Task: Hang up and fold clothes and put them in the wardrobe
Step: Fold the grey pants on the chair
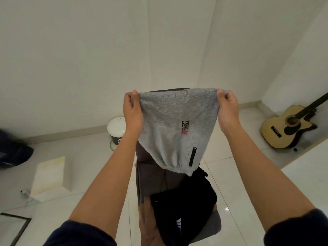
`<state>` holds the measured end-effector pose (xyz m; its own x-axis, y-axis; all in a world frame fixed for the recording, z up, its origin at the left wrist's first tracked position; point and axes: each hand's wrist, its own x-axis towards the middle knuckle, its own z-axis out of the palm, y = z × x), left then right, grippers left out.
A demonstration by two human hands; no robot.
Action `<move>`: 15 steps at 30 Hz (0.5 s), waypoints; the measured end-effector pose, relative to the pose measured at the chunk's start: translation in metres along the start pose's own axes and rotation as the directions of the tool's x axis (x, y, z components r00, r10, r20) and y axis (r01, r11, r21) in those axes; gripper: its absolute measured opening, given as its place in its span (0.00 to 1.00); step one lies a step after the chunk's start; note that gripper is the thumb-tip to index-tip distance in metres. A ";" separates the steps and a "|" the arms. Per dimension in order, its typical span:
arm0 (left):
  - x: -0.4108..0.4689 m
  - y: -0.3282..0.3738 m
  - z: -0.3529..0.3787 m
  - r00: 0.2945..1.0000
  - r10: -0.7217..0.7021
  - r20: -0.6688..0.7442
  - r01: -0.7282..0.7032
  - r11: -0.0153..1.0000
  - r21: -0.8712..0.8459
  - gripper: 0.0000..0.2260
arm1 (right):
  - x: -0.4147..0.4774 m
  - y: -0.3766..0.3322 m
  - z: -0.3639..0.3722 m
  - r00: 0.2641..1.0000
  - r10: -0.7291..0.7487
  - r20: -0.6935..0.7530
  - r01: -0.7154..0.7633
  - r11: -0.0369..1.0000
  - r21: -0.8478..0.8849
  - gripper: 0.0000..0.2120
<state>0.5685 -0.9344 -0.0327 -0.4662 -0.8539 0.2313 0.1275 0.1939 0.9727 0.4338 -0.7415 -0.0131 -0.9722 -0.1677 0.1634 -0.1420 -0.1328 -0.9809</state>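
I hold up a grey garment (pixel 174 128) at arm's length, stretched flat between both hands. It has a small red and black logo and a black zip pocket, and its lower end is gathered. My left hand (pixel 132 110) pinches its upper left corner. My right hand (pixel 228 108) pinches the upper right corner. Below it lies a pile of clothes: a dark grey piece (pixel 150 176) and black garments (pixel 184 208). What the pile rests on is mostly hidden.
A white rice cooker (pixel 116 129) stands on the tiled floor by the wall. An acoustic guitar (pixel 287 126) leans in the right corner. A cream box (pixel 50 176) and a dark blue bag (pixel 12 151) lie at the left. A white surface edge (pixel 307 166) is at right.
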 end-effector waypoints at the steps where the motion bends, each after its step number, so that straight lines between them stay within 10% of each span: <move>1: -0.010 0.001 -0.002 1.000 0.016 -0.017 -0.016 1.000 0.007 0.12 | -0.007 -0.002 -0.006 1.000 -0.003 0.017 0.003 1.000 0.000 0.13; 15: -0.253 -0.134 -0.040 0.955 -0.294 -0.042 0.291 0.900 0.324 0.10 | -0.178 0.152 -0.160 0.889 0.458 0.011 -0.432 0.845 -0.317 0.15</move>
<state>0.7048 -0.7635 -0.2225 -0.4462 -0.8925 -0.0654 -0.3042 0.0825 0.9490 0.5553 -0.5760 -0.2084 -0.9272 -0.2203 -0.3030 0.2406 0.2698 -0.9324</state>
